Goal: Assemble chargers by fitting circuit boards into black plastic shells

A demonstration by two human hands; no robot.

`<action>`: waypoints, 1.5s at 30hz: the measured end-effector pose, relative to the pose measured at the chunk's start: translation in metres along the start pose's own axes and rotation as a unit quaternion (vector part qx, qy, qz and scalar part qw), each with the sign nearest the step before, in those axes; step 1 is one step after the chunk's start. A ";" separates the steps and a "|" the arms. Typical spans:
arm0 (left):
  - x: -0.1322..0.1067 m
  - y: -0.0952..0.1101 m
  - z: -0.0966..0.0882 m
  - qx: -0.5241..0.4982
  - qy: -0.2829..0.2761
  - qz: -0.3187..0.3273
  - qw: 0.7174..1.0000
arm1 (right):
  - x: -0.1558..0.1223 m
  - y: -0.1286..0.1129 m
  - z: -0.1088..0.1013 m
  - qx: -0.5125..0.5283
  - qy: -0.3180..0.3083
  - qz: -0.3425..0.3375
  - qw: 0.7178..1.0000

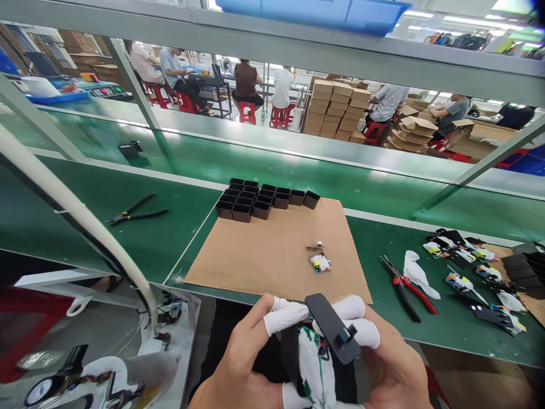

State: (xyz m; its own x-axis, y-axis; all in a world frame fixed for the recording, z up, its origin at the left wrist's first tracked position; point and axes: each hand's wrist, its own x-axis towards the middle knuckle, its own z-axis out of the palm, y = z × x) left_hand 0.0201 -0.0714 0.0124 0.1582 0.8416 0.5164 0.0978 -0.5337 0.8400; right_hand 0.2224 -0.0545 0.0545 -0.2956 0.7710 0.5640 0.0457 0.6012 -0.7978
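Observation:
Close in front of me, my left hand (pixel 244 358) is closed around a black plastic housing (pixel 289 349), with white finger cots on its fingertips. A circuit board coated in white compound (pixel 315 363) lies in or against this housing; how deep it sits I cannot tell. My right hand (pixel 394 363), also wearing finger cots, pinches a flat black cover plate (pixel 330 324) with a small black block on its face. The plate is tilted over the board, and thin wires show between them. The lower fingers of both hands are partly hidden.
Open black boxes (pixel 242 211) stand in rows on a cardboard sheet (pixel 255 255), near a small circuit board (pixel 321 263). Red-and-black pliers (pixel 402 284) and several board assemblies (pixel 464 284) lie right. Black-handled cutters (pixel 136 213) and a pale hose (pixel 85 210) are left.

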 end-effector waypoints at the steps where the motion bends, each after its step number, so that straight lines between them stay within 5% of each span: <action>1: 0.000 0.000 0.000 0.000 0.002 -0.004 1.000 | 0.000 0.001 -0.001 -0.003 -0.001 -0.005 1.000; 12: -0.001 0.003 0.000 0.060 0.033 0.006 0.998 | -0.006 0.023 -0.011 0.012 -0.008 -0.063 0.998; 21: 0.005 0.002 0.001 -0.014 0.019 0.005 1.000 | -0.003 0.003 -0.002 0.012 0.011 0.024 1.000; 32: 0.001 0.002 -0.001 -0.024 0.015 0.004 1.000 | 0.001 0.001 0.003 0.009 0.029 0.016 0.999; 45: -0.010 0.000 -0.004 0.033 0.038 -0.044 0.998 | 0.003 0.005 -0.004 -0.022 -0.048 0.060 0.997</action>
State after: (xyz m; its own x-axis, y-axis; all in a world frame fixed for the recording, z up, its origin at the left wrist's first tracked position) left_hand 0.0147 -0.0790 0.0077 0.0723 0.8878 0.4546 0.1727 -0.4601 0.8709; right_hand 0.2253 -0.0485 0.0533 -0.3750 0.8160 0.4398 0.1277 0.5154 -0.8474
